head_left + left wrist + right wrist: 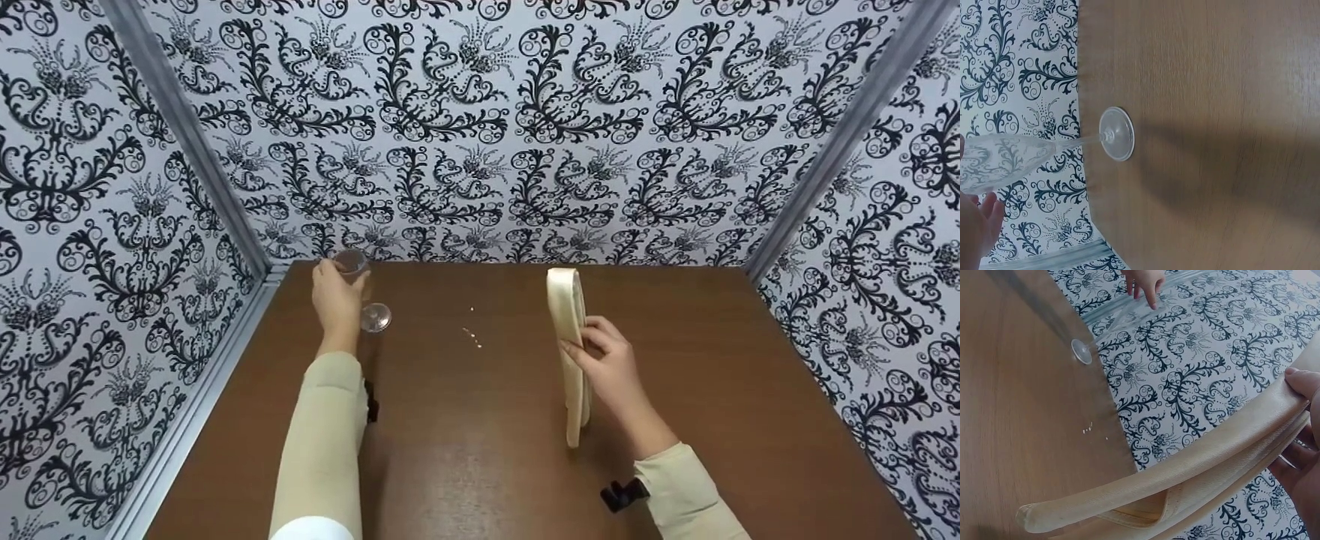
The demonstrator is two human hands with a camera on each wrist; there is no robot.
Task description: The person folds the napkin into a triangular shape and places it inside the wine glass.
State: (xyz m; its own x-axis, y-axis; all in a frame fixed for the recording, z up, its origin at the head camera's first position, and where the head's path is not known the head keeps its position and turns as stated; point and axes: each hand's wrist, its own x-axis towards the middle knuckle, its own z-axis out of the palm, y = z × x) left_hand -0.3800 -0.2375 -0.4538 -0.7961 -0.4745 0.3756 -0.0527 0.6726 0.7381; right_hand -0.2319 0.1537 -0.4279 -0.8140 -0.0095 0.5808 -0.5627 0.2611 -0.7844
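At the table's far left, my left hand [339, 298] grips the bowl of a clear champagne flute [1008, 160], fingers near its rim. The flute's round foot [376, 317] points down at the tabletop; whether it touches the wood I cannot tell. My right hand [609, 356] pinches a folded, shiny cream satin cloth [568, 315], thumb on one side and fingers on the other. Held on edge over the right half of the table, the cloth shows thick rounded folds and a stitched edge [1171, 503] in the right wrist view. Part of the right hand is cut off there.
Small white crumbs [474, 339] lie scattered mid-table between the hands. The brown wooden table [465, 420] meets patterned black-and-white walls [480, 150] at the back and sides. Grey metal posts [187, 112] stand at the corners, and a metal rail [202, 405] follows the left edge.
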